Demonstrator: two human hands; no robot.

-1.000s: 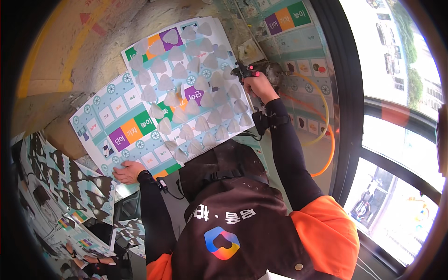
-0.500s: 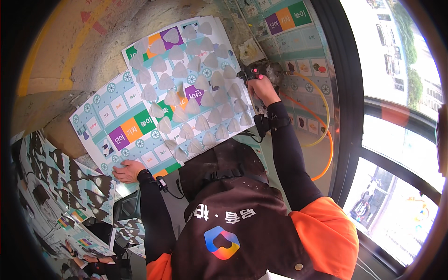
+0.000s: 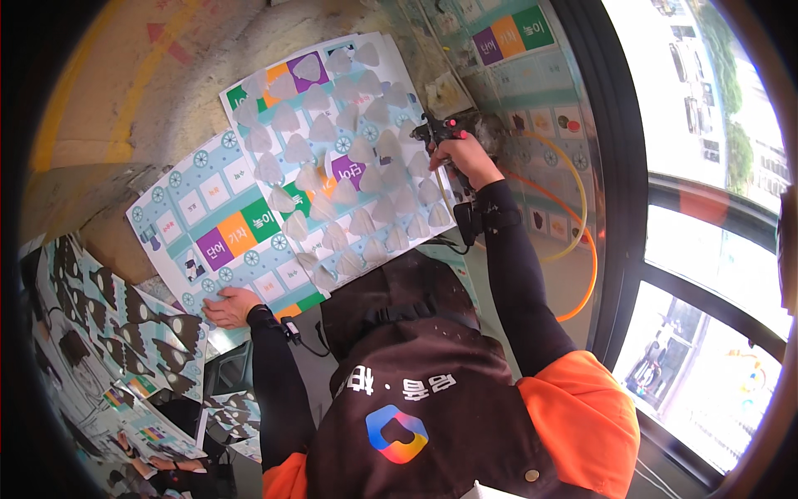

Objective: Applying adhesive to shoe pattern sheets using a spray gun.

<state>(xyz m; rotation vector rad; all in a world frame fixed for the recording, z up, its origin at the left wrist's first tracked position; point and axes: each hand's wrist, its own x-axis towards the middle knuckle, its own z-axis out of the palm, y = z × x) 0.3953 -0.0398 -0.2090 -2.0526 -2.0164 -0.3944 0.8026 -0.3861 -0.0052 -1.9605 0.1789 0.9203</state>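
Observation:
My right hand [image 3: 470, 160] grips a black spray gun [image 3: 435, 130] with pinkish-red knobs, beside the right edge of a printed sheet [image 3: 348, 171]. Many translucent, pale grey, rounded-triangular pieces [image 3: 298, 149] lie spread in rows over that sheet. Under its left side another light-blue printed sheet [image 3: 199, 193] sticks out, with wheels and purple, orange and green blocks. My left hand [image 3: 233, 308] lies on this lower sheet's near-left edge, fingers stretched out. No spray can be made out at the nozzle.
An orange hose [image 3: 592, 279] and a yellow hose [image 3: 583, 208] loop at the right, before a wall covered with prints [image 3: 532, 83]. Beyond stands a dark window frame [image 3: 617, 166]. Sheets with black shapes [image 3: 150, 333] are stacked at lower left, near another person's arm [image 3: 137, 459].
The spray gun and my right hand have shifted slightly left and toward me. The sheets and my left hand look nearly unmoved.

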